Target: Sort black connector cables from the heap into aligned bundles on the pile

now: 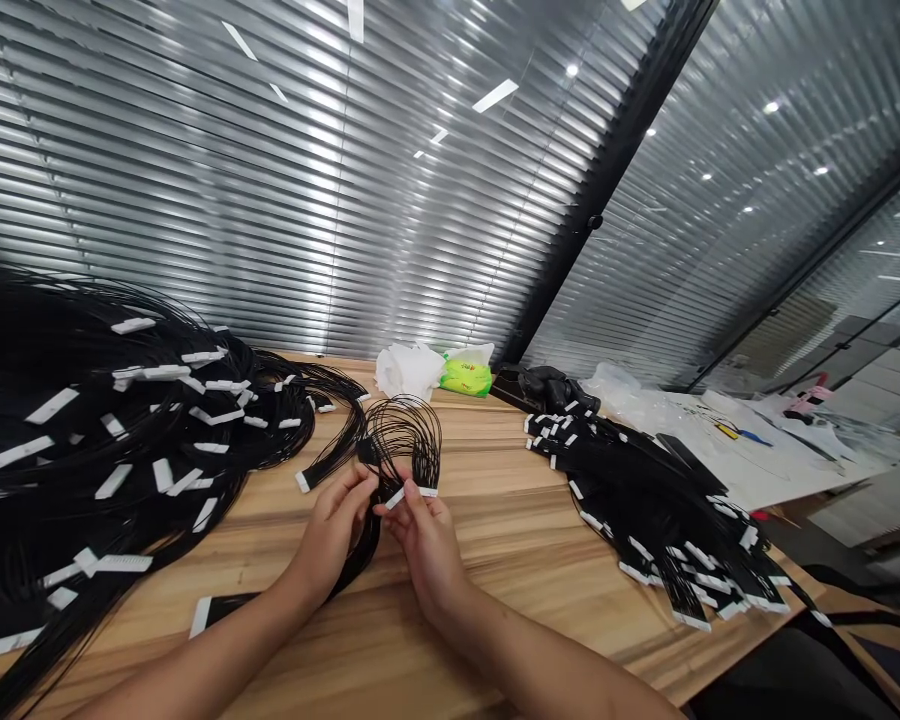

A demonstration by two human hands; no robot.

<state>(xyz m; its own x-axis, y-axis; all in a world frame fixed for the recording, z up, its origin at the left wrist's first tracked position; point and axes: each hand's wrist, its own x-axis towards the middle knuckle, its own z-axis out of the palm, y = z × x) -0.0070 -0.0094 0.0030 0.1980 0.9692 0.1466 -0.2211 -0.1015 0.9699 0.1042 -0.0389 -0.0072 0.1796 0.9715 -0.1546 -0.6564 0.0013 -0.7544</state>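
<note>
In the middle of the wooden table (510, 560), my left hand (339, 520) pinches a bundle of thin black wires (361, 555). My right hand (429, 540) grips the white connector (396, 497) at one end of this wire harness. Above my fingers the wires curve up in a loop. Another white connector (426, 491) hangs at the loop's right side, close to my right fingertips. A further white end (201, 616) lies on the table beyond my left forearm, with black wires running from it under the arm.
A big heap of black wire harnesses (217, 420) with white connectors fills the left side. Another pile (645, 500) lies at the right. White tissue (409, 370) and a green packet (466, 372) stand at the back by the blinds. A white table (772, 470) with tools adjoins at right.
</note>
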